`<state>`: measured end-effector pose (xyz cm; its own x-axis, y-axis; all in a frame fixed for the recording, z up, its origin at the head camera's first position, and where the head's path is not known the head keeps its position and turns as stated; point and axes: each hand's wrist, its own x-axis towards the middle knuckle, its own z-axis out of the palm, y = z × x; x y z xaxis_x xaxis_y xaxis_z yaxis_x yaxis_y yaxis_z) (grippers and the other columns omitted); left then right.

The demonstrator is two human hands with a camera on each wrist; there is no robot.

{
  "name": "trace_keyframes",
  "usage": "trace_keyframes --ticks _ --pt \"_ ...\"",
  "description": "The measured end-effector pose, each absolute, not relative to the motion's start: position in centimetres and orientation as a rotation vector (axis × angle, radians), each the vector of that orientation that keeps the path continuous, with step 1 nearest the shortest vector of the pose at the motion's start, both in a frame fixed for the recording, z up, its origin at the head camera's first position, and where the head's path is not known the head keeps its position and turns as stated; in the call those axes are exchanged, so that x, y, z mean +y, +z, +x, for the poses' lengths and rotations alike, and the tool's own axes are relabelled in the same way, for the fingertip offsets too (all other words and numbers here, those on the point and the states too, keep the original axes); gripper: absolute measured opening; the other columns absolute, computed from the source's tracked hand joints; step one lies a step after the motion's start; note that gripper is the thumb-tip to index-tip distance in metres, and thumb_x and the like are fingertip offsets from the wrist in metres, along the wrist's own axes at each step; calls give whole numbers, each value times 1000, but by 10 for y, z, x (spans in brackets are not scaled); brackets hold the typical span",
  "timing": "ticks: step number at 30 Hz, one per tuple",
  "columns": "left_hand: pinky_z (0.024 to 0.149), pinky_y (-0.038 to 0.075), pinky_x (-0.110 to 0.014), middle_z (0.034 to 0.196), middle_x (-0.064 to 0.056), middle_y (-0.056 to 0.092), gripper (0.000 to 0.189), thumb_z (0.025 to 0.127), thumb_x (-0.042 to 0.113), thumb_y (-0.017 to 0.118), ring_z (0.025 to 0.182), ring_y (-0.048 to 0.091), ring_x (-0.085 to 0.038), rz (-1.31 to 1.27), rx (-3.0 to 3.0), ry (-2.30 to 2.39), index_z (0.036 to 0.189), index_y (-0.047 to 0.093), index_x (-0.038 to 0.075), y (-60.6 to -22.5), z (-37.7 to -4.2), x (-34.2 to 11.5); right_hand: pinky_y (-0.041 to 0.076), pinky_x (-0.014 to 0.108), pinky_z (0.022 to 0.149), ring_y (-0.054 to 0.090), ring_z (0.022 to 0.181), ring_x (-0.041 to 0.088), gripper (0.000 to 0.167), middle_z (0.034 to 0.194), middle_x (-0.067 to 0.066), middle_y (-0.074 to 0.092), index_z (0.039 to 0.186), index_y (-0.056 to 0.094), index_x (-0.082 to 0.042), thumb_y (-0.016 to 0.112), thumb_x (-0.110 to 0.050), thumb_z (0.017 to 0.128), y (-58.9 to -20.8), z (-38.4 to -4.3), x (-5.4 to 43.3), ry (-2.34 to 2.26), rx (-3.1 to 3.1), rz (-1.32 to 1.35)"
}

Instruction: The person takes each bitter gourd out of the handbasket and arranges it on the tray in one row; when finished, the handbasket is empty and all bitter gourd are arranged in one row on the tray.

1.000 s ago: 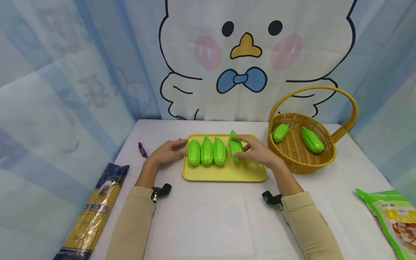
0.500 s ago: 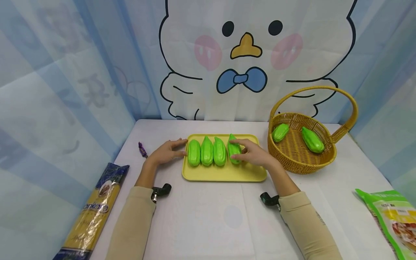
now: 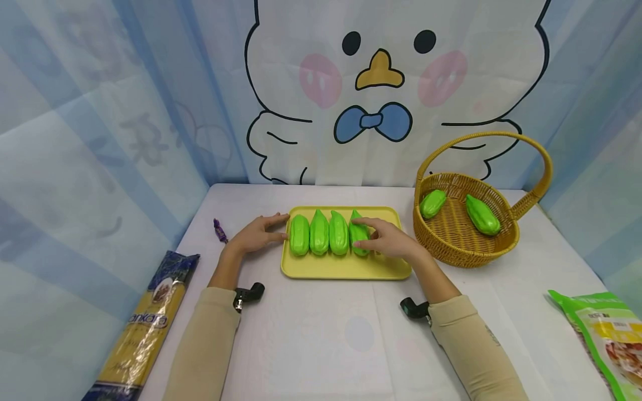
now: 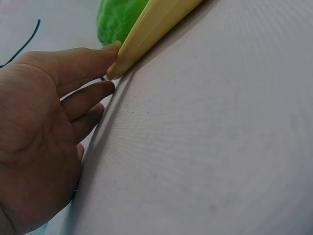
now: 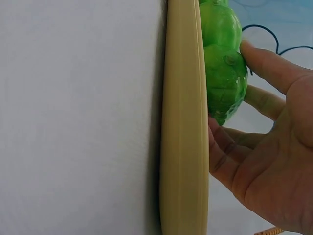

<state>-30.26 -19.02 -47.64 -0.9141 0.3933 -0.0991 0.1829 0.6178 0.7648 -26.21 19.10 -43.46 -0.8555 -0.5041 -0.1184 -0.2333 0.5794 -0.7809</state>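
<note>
On the yellow tray [image 3: 346,270] lies a row of glossy green toy vegetables, long and pointed at the far end. My right hand [image 3: 387,238] holds the rightmost toy vegetable [image 3: 357,236] lengthwise, thumb at its near end and fingers towards its tip. Its palm side and the rounded near end of the toy vegetable [image 5: 226,83] show in the right wrist view. Three others, such as the middle toy vegetable [image 3: 319,234], lie close together to its left. My left hand [image 3: 254,234] touches the tray's left edge with spread, fairly straight thumb and fingers; its thumb [image 4: 93,63] meets the rim in the left wrist view.
A wicker basket [image 3: 468,257] with a tall handle stands at the back right, holding two more green toy vegetables. A purple wrapped candy [image 3: 219,230] and a blue-gold packet [image 3: 145,328] lie to the left. A green bag [image 3: 607,328] lies at the right edge.
My right hand has moved left and slightly nearer with its toy vegetable, narrowing the gap to the row. The left hand has stayed at the tray's edge.
</note>
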Motion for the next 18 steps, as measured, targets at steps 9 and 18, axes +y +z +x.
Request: trace_keyframes --ticks 9,18 --pt "132 5 -58 171 -10 29 73 95 47 73 162 17 -34 460 2594 1170 158 46 24 -476 -303 -190 52 33 64 64 77 25 70 148 16 54 160 41 -12 73 -28 99 -434 -261 189 -1153 2495 -608" --pt "133 5 -56 170 -11 30 72 95 45 73 161 20 -32 488 2589 1177 158 46 22 -476 -303 -190 56 35 85 65 103 26 73 165 17 39 161 39 -8 73 -28 99 -433 -259 188 -1124 2532 -660"
